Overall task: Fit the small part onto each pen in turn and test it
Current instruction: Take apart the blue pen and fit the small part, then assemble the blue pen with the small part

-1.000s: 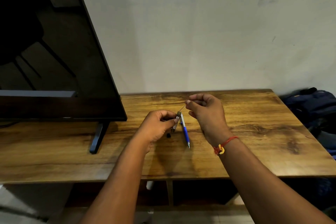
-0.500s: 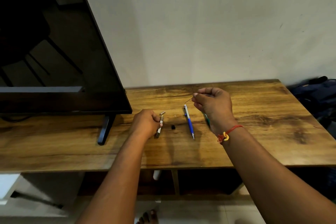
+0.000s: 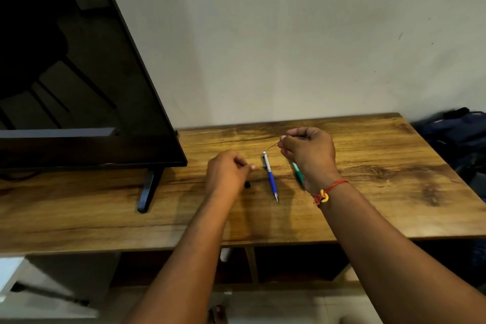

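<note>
Left hand [image 3: 227,173] hangs low over the table [image 3: 105,218], back twd the camera, fingers curled in w/ one fingertip poking out on its right side; whether it grips anything can't be told, the palm is hidden. Small black part [image 3: 247,185] lies on the wood just beside that hand, at its right near the wrist. Blue pen [image 3: 270,177] lies flat a bit further right, between the 2 hands, white clicker end away from the person, tip twd them, apart from both hands. Right hand [image 3: 309,152] is raised above the table, thumb & forefinger pinching a thin rod [image 3: 273,145] that sticks out to its left & slants down; the rod's free end is close to the pen's clicker end, touching or not can't be told. Green pen [image 3: 298,175] lies under the right hand, mostly hidden by it & blurred. Red thread band [image 3: 327,191] w/ a yellow knot sits on the right wrist. Left of the left hand stands a dark TV [image 3: 79,87] on its black foot [image 3: 147,192]; far right of the right hand, past the table edge, a dark blue bag [image 3: 457,137]
</note>
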